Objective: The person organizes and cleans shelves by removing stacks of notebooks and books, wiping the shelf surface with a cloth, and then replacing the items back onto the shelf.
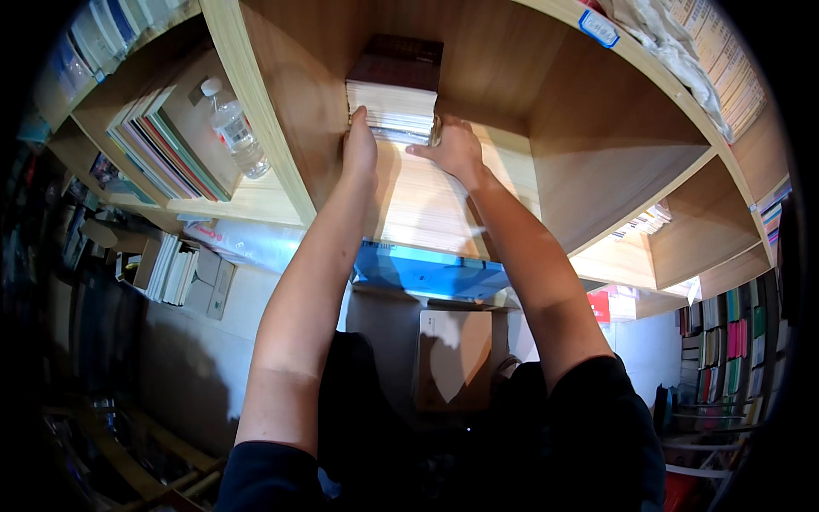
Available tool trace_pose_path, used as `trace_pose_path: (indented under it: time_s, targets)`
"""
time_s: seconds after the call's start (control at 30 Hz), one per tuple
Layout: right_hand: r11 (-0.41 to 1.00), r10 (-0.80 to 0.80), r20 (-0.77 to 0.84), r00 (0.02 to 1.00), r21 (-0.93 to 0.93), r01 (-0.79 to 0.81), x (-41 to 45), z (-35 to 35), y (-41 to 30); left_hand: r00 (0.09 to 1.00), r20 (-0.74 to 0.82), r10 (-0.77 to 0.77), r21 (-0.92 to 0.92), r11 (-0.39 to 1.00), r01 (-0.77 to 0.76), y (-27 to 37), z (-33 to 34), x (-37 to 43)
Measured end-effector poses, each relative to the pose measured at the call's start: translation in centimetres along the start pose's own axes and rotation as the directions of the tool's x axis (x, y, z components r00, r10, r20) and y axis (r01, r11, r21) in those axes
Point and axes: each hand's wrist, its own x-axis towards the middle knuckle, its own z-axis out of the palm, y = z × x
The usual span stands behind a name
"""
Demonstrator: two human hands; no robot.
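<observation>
A stack of books [391, 105] with a dark brown cover on top stands in the back left corner of a wooden shelf compartment [435, 205]. My left hand [361, 148] presses on the stack's left side, its thumb along the front corner. On the opposite side my right hand [455, 146] grips the lower right edge, thumb pointing in towards the front of the bottom books. The fingers of my left hand are mostly hidden between the stack and the compartment wall.
Left of the divider [259, 96], a water bottle [235, 131] stands beside several upright thin books [173, 144]. Below the shelf are a blue package [429, 272] and a brown cardboard-coloured book or box [454, 358]. A box of books [169, 269] sits on the floor at left.
</observation>
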Motion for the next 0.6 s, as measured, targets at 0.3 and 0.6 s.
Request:
trace_pose_path:
  time_s: [0.3, 0.6]
  targets:
    - [0.967, -0.113, -0.214, 0.97, -0.248, 0.058, -1.1, -0.2, -0.3, 0.997, -0.072, 0.028, 0.089, 0.996, -0.022, -1.7, -0.4, 2.4]
    - [0.959, -0.068, -0.2, 0.977, -0.283, 0.008, -2.1, -1.8, 0.4, 0.999, -0.01, -0.038, 0.137, 0.99, 0.039, -1.5, -0.9, 2.6]
